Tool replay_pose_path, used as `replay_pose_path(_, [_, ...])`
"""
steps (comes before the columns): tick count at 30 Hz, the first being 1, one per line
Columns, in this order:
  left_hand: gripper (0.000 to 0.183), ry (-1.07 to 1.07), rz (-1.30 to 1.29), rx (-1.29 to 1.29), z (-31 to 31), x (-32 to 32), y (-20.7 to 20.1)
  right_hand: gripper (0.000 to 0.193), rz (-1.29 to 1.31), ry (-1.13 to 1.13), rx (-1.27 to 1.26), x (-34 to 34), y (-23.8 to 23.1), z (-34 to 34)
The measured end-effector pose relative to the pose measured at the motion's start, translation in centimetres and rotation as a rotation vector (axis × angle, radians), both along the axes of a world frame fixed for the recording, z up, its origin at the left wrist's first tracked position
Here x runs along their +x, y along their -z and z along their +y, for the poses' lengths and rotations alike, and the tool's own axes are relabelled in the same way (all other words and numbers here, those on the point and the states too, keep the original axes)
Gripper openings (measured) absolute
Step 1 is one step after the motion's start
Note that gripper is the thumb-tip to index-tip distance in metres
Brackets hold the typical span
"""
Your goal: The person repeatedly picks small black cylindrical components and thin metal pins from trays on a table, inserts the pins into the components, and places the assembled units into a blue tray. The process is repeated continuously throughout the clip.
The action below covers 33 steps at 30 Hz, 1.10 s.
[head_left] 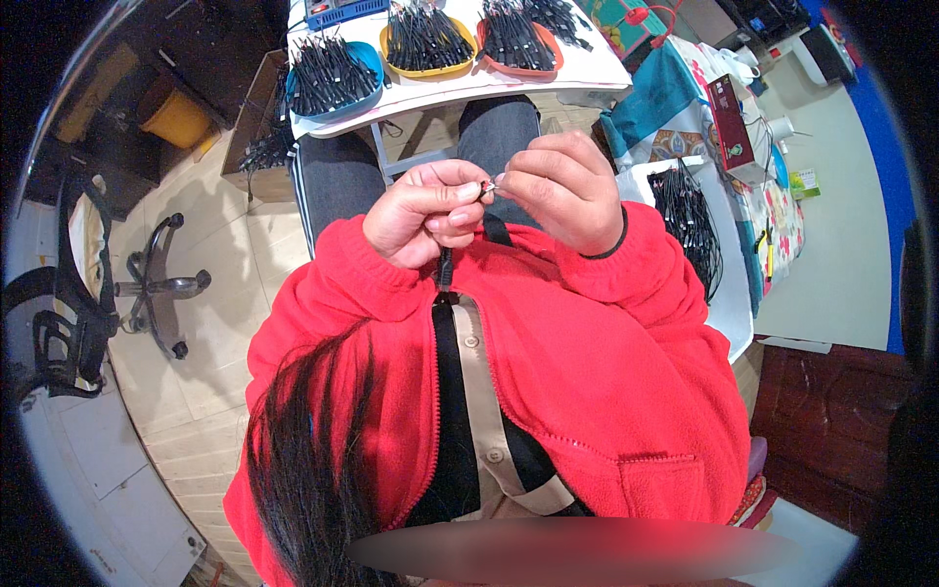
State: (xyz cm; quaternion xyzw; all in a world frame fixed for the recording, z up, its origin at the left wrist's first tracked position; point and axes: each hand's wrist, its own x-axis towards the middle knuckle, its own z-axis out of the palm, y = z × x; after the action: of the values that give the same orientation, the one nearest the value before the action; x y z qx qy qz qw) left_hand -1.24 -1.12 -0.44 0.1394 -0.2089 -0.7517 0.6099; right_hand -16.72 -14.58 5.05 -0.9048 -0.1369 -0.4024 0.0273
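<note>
Nearest the camera, the person's red fleece sleeves rise to meet at the centre of the view. The left hand (430,210) is curled, its thumb and forefinger pinched narrow around a small silvery connector tip (488,187). The right hand (558,191), at three o'clock of that tip, closes its fingertips on the same piece from the other side, so both hands touch at the pinch. A thin black cable (446,264) drops from under the left hand toward six o'clock, so its long axis runs roughly from twelve to six, with the metal end turned up and toward three o'clock.

The cable looks light and limp, likely to flop wherever it is not held; the metal end seems stiff, small and easy to let slip, so the sound hold is probably on the plug body just behind the tip.

Farther out, at three o'clock, a heap of black cables (690,220) lies on a white surface. At twelve o'clock, a white table (587,73) carries a blue tray (367,93), a yellow tray (430,70) and an orange tray (548,61), each full of similar cables.
</note>
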Motion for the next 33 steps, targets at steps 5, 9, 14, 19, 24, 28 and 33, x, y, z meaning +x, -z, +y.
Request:
replay_pose_path(5, [0.011,-0.174,-0.239,0.006,0.3,-0.5,-0.8,0.011,0.129,-0.042,0.325,-0.4,0.3,0.3])
replay_pose_path(9, [0.010,-0.714,-1.334,-0.356,0.5,-0.7,-1.4,0.009,0.569,-0.278,1.607,-0.8,1.8,0.4])
replay_pose_path(14, [0.011,-0.805,-1.343,-0.415,0.7,-0.5,-1.2,0.012,0.664,-0.510,2.218,-0.7,3.2,1.0])
replay_pose_path(19, [0.011,-0.471,-0.555,-0.097,0.4,0.2,-0.7,0.020,0.361,-0.150,1.329,-1.0,1.5,1.0])
replay_pose_path(24, [0.013,-0.357,-0.284,-0.039,0.3,-0.1,-0.2,0.019,0.102,-0.003,0.516,0.0,0.3,0.6])
replay_pose_path(28, [0.013,-0.281,-0.226,-0.037,0.3,-0.1,-0.3,0.012,-0.003,-0.057,0.370,0.8,0.8,0.8])
replay_pose_path(33, [0.013,-0.501,-0.662,-0.100,0.6,-0.4,-1.0,0.008,0.275,-0.083,1.099,0.1,1.4,1.7])
